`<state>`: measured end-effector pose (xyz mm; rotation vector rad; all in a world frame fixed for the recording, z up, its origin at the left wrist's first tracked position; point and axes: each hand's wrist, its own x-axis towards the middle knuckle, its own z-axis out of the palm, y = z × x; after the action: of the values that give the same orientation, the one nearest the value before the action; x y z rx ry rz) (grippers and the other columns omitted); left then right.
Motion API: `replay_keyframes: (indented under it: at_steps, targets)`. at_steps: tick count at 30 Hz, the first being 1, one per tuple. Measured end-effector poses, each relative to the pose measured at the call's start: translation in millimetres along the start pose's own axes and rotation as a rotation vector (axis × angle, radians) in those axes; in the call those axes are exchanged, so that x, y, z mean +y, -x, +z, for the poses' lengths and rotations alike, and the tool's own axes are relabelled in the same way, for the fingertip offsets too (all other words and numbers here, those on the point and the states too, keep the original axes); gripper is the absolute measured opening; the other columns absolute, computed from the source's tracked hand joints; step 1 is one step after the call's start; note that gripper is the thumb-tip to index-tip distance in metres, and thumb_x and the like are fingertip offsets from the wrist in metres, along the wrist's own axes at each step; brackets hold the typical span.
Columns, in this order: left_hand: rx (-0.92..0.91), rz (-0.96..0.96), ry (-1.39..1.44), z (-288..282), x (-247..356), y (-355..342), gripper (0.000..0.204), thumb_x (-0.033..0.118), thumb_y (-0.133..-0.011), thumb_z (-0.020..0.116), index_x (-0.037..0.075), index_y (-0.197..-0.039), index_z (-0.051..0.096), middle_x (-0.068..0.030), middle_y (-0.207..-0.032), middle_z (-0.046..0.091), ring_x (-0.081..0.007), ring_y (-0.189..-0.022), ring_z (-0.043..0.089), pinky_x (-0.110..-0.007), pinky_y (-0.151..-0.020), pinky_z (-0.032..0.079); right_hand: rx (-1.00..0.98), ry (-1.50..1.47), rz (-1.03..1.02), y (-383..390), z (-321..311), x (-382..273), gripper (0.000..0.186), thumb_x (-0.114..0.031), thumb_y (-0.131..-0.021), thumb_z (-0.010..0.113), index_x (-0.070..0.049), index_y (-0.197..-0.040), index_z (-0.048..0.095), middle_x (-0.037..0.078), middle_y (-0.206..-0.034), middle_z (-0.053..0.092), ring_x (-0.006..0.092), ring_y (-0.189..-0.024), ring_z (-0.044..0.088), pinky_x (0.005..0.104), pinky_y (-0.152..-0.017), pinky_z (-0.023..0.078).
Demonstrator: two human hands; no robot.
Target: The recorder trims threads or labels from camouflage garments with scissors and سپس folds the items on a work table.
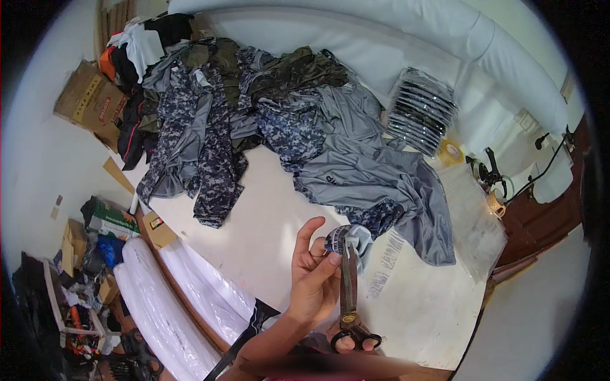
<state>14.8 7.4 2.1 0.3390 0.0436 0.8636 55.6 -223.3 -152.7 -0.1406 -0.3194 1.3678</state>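
Observation:
Pinched between the thumb and fingers of my left hand [313, 289] is a small piece of dark and pale grey fabric [361, 244], bunched up. Its other fingers are partly bent. My right hand [345, 344] grips a pair of scissors [348, 289], with fingers through the black handle loops; most of that hand is hidden. The blades point away from me and their tips overlap the fabric. Whether they cut into it I cannot tell. Just beyond lies a grey and blue camouflage garment [375, 165] spread on the white table [267, 267].
Camouflage clothes [203, 133] are heaped across the far side. A stack of plastic-wrapped packets [420, 111] and a tape roll [451, 152] lie at the right, near a tape dispenser [488, 170]. Plastic-wrapped white rolls [159, 305] stand left of the table, beside cardboard boxes [92, 105] and clutter.

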Motion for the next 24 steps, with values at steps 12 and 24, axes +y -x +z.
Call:
replay_keyframes:
  at_steps: [12,24]
  targets:
    - [0.068,0.028,-0.044,-21.8,2.6,-14.5,0.057,-0.002,-0.091,0.056,0.011,-0.141,0.033,-0.0054,-0.108,0.064,-0.0160,-0.101,0.062,-0.036,-0.091,0.051,-0.037,-0.091,0.004,-46.2,-3.8,-1.7,0.036,-0.031,-0.076,0.082,-0.001,-0.083,0.062,0.009,-0.071,0.061,0.0132,-0.041,0.051,0.0215,-0.036,0.041]
    - [0.348,-0.056,-0.216,-97.0,30.6,4.4,0.057,0.014,-0.089,0.060,0.014,-0.140,0.034,-0.0073,-0.115,0.062,-0.0216,-0.111,0.058,-0.039,-0.099,0.044,0.065,0.451,-0.059,-90.5,2.9,-22.4,0.099,-0.080,-0.058,0.065,0.003,-0.111,0.054,0.014,-0.083,0.063,0.0197,-0.052,0.054,0.0336,-0.047,0.046]
